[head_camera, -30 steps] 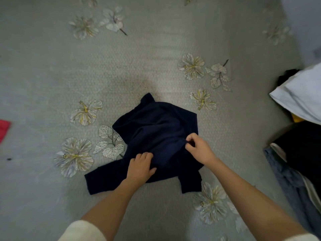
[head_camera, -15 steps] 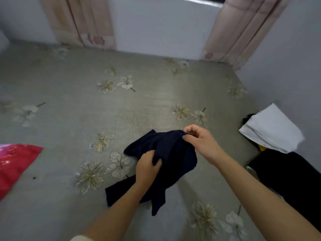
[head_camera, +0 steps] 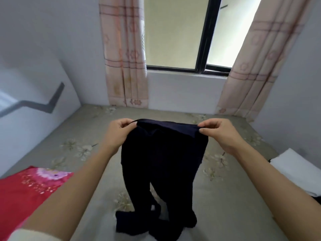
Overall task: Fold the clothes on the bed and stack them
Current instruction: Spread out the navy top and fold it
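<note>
Below, floral-sheeted bed (head_camera: 225, 197) spanned the frame | navy leggings (head_camera: 161, 162) hung above it, leg ends pooled on the sheet | left hand (head_camera: 118, 132) and right hand (head_camera: 220, 134) each pinched a waistband corner between thumb and curled fingers.

Red floral cloth (head_camera: 26, 192) cut off by L & btm edges. White folded cloth (head_camera: 298, 169) runs off R edge; dark item (head_camera: 317, 200) under it barely shows. On navy pants (head_camera: 163, 162), leg ends bunched on bed (head_camera: 225, 206), cuffs lost in folds.
</note>
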`<act>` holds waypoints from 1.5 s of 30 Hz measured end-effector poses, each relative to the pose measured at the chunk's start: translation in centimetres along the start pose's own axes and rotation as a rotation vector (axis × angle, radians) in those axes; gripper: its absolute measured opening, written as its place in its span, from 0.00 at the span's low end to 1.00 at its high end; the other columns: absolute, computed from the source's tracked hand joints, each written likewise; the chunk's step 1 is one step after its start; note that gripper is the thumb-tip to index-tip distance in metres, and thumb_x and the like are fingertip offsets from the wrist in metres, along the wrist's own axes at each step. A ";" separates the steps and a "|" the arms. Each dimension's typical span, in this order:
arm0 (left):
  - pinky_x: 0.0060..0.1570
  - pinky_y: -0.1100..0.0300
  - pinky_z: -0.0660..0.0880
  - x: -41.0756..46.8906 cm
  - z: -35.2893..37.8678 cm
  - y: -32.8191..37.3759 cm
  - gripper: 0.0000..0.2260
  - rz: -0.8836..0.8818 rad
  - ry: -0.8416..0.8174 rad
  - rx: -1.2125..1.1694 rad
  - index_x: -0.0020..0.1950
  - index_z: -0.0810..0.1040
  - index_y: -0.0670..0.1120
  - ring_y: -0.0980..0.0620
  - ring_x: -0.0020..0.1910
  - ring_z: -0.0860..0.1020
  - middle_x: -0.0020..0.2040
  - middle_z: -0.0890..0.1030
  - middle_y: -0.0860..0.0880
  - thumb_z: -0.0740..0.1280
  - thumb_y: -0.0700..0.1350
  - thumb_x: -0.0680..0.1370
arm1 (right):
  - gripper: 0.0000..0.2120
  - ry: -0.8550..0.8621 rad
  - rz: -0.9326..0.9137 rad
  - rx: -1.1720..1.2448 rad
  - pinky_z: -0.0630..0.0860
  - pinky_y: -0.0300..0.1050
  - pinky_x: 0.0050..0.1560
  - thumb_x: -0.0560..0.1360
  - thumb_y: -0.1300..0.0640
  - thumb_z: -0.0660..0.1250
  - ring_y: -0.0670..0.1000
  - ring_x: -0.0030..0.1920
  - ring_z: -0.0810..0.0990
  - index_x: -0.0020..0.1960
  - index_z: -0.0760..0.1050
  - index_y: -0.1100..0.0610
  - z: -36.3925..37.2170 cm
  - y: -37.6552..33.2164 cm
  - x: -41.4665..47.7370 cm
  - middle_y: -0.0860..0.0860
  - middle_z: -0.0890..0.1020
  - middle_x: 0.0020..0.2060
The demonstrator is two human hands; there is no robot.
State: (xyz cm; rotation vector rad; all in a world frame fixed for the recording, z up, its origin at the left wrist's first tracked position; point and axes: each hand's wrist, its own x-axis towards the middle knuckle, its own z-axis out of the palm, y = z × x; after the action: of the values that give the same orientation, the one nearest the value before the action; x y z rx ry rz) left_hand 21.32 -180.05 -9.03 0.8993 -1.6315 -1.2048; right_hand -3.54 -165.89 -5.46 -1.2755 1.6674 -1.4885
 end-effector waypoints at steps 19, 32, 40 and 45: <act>0.29 0.67 0.75 -5.2 -8.8 5.1 0.09 -0.045 -0.257 0.017 0.39 0.77 0.46 0.56 0.28 0.78 0.30 0.81 0.50 0.65 0.35 0.76 | 0.10 -0.073 0.144 0.310 0.72 0.33 0.24 0.74 0.71 0.61 0.43 0.23 0.76 0.40 0.73 0.57 3.3 -6.8 -5.8 0.47 0.78 0.23; 0.27 0.71 0.67 -7.3 -2.2 -13.1 0.11 -0.556 -0.571 0.479 0.37 0.72 0.46 0.57 0.31 0.71 0.33 0.74 0.50 0.61 0.36 0.77 | 0.07 -0.169 0.696 -0.155 0.74 0.37 0.32 0.73 0.69 0.66 0.49 0.34 0.76 0.42 0.75 0.59 6.7 13.3 -5.9 0.53 0.78 0.35; 0.32 0.71 0.71 6.3 1.8 -11.4 0.09 -0.339 -0.161 0.256 0.43 0.75 0.47 0.55 0.37 0.73 0.37 0.74 0.51 0.59 0.38 0.79 | 0.13 0.143 0.470 -0.203 0.71 0.31 0.31 0.74 0.71 0.63 0.49 0.34 0.72 0.34 0.71 0.57 6.5 11.6 8.1 0.53 0.74 0.32; 0.69 0.53 0.64 10.1 2.9 -17.7 0.23 -0.484 -0.110 0.404 0.74 0.58 0.48 0.44 0.68 0.67 0.70 0.67 0.42 0.54 0.50 0.79 | 0.23 0.196 0.387 -0.434 0.66 0.51 0.67 0.76 0.59 0.61 0.55 0.68 0.67 0.70 0.65 0.53 6.2 15.5 12.4 0.53 0.70 0.67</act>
State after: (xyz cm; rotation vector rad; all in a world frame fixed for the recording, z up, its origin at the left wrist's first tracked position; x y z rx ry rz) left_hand 15.95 -193.01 -24.11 1.5748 -1.8433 -1.2756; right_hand -7.31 -180.83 -19.49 -0.9486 2.3033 -1.0810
